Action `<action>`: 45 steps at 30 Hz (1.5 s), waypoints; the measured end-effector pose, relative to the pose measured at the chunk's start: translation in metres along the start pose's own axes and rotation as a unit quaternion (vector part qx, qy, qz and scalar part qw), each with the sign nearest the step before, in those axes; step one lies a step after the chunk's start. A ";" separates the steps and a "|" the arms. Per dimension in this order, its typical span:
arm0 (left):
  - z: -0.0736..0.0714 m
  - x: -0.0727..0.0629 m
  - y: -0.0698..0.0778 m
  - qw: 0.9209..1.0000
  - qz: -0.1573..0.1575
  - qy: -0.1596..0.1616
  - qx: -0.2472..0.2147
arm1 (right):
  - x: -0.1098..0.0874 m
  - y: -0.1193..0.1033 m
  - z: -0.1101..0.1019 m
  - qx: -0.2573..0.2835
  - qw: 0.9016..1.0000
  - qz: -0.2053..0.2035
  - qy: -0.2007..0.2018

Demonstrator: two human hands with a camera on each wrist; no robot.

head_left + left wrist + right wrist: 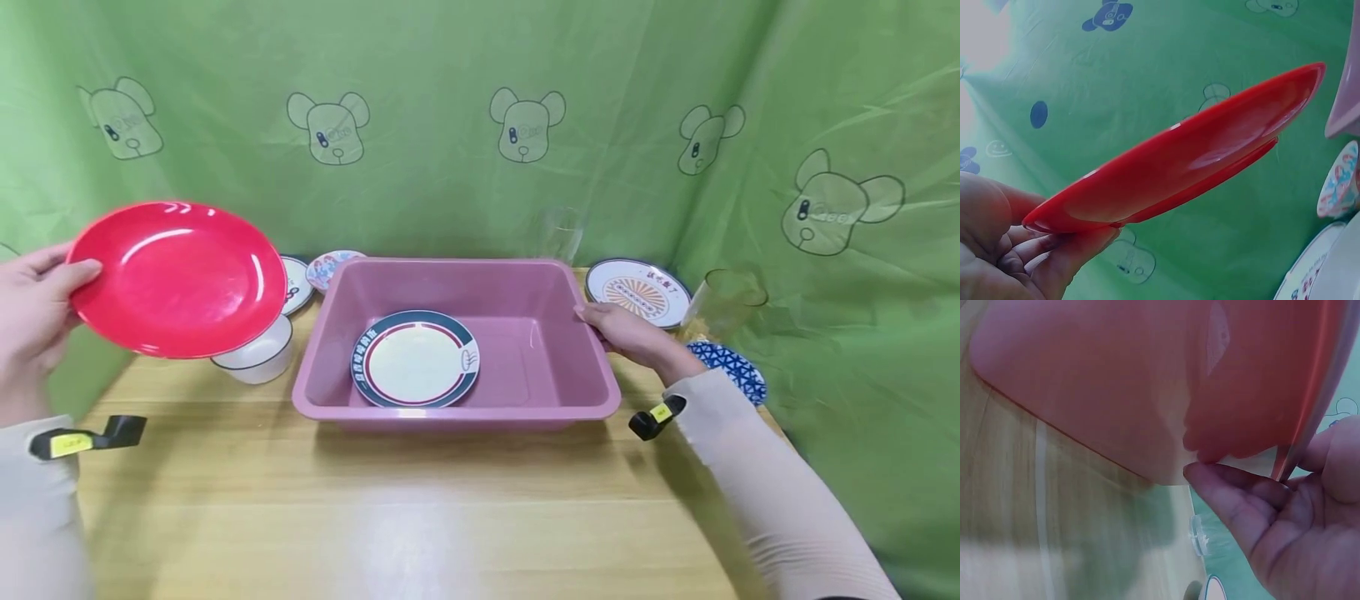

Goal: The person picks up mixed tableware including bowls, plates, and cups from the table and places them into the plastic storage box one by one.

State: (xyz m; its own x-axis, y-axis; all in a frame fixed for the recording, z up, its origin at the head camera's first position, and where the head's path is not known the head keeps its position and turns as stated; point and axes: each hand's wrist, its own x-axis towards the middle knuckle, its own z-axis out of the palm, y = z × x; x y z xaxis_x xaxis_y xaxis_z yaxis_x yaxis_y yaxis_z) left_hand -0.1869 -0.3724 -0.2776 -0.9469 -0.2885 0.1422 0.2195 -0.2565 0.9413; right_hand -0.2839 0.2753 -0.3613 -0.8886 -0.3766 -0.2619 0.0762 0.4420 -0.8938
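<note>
A glossy red plate [180,279] is held up at the left, tilted, above the table. My left hand [41,312] pinches its left edge, thumb on the upper face and fingers beneath, as the left wrist view also shows. A pink plastic basin [457,414] stands mid-table. My right hand [630,333] grips the basin's right rim; in the right wrist view its fingers [1229,494] lie against the outer wall. Inside the basin, on its left side, lies a white plate with a dark green rim [416,362].
Left of the basin are a white bowl [258,354], a patterned dish [330,268] and a partly hidden plate [296,283]. Right of it are a sunburst plate [637,292], a blue-patterned plate [727,371], an amber glass [723,300] and a clear glass [561,233]. A green curtain [450,167] hangs behind.
</note>
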 end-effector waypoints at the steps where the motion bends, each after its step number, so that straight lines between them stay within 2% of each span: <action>1: 0.005 0.000 0.001 1.000 -0.003 0.004 0.011 | 0.000 -0.001 0.000 -0.013 1.000 -0.002 0.001; 6: 0.024 0.003 0.005 0.998 -0.025 0.026 0.054 | 0.001 -0.004 -0.005 -0.094 0.996 -0.001 0.001; 13: 0.045 0.009 0.008 0.997 -0.046 0.020 0.064 | 0.004 -0.013 -0.012 -0.181 0.983 -0.009 -0.007; 16: 0.054 0.011 0.008 0.997 -0.047 0.013 0.062 | 0.006 -0.020 -0.016 -0.228 0.973 -0.020 0.005; 20: 0.068 0.012 0.009 0.996 -0.053 0.000 0.067 | 0.005 -0.035 -0.018 -0.314 0.947 -0.040 0.054; 23: 0.079 0.013 0.007 0.996 -0.057 -0.011 0.074 | 0.005 -0.050 -0.016 -0.340 0.935 -0.042 0.089; 29: 0.097 0.016 0.000 0.993 -0.057 -0.031 0.100 | 0.012 -0.076 -0.007 -0.307 0.943 -0.055 0.117; 36: 0.117 0.020 -0.011 0.989 -0.058 -0.053 0.122 | 0.027 -0.093 0.007 -0.271 0.950 -0.076 0.135; 40: 0.129 0.021 -0.016 0.990 -0.057 -0.057 0.113 | 0.034 -0.099 0.018 -0.205 0.967 -0.078 0.132; 45: 0.146 0.023 -0.023 0.991 -0.051 -0.067 0.100 | 0.043 -0.105 0.030 -0.131 0.980 -0.097 0.117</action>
State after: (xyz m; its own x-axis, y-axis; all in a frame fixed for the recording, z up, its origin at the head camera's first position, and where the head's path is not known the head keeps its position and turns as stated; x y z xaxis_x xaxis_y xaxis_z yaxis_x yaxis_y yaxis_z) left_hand -0.2479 -0.2383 -0.2517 -0.9874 -0.1427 0.0690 0.0819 -0.0870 0.9928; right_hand -0.3169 0.1886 -0.2897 -0.9563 -0.2917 0.0216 -0.1962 0.5849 -0.7870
